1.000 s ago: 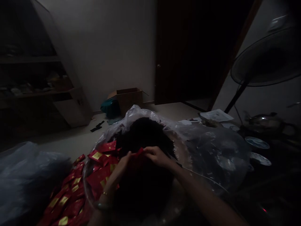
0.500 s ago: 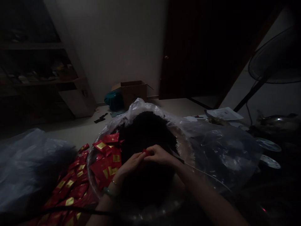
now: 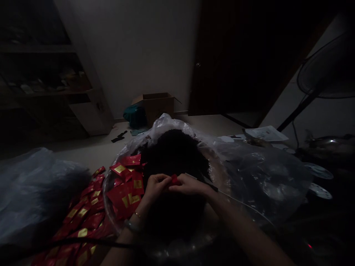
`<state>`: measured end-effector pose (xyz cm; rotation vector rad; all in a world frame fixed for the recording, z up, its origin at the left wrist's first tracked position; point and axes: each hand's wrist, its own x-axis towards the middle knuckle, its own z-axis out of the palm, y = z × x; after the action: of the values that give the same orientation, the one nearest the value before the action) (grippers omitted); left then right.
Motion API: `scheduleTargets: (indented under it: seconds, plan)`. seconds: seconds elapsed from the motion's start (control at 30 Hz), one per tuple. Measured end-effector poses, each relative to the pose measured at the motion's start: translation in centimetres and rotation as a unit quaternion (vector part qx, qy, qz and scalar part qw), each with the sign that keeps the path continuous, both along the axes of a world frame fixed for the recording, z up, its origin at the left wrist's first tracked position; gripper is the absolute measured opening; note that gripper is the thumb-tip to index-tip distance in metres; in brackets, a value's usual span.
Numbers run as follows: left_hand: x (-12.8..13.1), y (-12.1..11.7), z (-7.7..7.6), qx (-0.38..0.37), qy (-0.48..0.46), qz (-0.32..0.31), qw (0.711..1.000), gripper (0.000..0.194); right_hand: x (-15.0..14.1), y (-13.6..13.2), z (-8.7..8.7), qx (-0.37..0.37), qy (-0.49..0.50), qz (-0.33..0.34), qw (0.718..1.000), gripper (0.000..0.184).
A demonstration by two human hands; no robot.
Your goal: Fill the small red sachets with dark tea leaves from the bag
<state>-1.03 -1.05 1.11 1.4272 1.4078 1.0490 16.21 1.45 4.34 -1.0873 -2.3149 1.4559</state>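
Note:
A small red packet [image 3: 174, 180] is pinched between my two hands, over a large heap of dark loose material [image 3: 174, 151] that looks like tea leaves. My left hand [image 3: 157, 185] closes on the packet's left side, and a bangle circles that wrist. On its right side, my right hand [image 3: 189, 184] grips the packet, with a thin pale tool on a white cord showing just behind the hand. The heap sits in a round basin lined with clear plastic [image 3: 166, 122]. Red packets with gold labels [image 3: 126, 195] lie inside the basin's left part. Dim light hides finger detail.
More red packets [image 3: 83, 221] are piled outside the basin at left, beside a clear plastic bag [image 3: 39, 184]. A cardboard box [image 3: 158, 107] and a teal bag [image 3: 135, 115] stand by the wall. At right are a standing fan [image 3: 318, 74] and plates [image 3: 318, 170].
My left fingers have shifted from lying flatter along the packet to a bent pinch on it. More of the red packet shows between the hands, and the view has moved slightly.

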Motion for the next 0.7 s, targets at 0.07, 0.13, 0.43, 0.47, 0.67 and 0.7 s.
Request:
scheduleTargets:
  seconds: [0.07, 0.13, 0.43, 0.47, 0.67, 0.7]
  plan:
    - [0.0, 0.1, -0.2, 0.017, 0.023, -0.018, 0.999, 0.033, -0.2, 0.0, -0.3, 0.018, -0.025, -0.029, 0.999, 0.033]
    - [-0.1, 0.2, -0.4, 0.050, 0.061, -0.019, 0.997, 0.035, -0.4, 0.3, -0.8, -0.003, -0.001, -0.051, 0.999, 0.038]
    - [-1.3, -0.5, 0.3, 0.236, 0.303, -0.117, 0.916, 0.057, 0.0, 2.0, -2.1, -0.130, 0.150, -0.107, 0.974, 0.066]
    - [-1.2, -0.5, 0.4, 0.237, 0.333, -0.122, 0.905, 0.067, 0.1, 2.1, -1.9, -0.129, 0.151, -0.113, 0.974, 0.065]
    - [-0.3, -0.3, 0.1, 0.252, 0.399, -0.054, 0.880, 0.062, 0.8, 2.2, -1.2, -0.160, 0.184, -0.138, 0.960, 0.056]
    - [-0.2, -0.3, 0.1, 0.254, 0.393, -0.041, 0.883, 0.058, 0.8, 2.2, -1.1, -0.166, 0.189, -0.136, 0.958, 0.055]
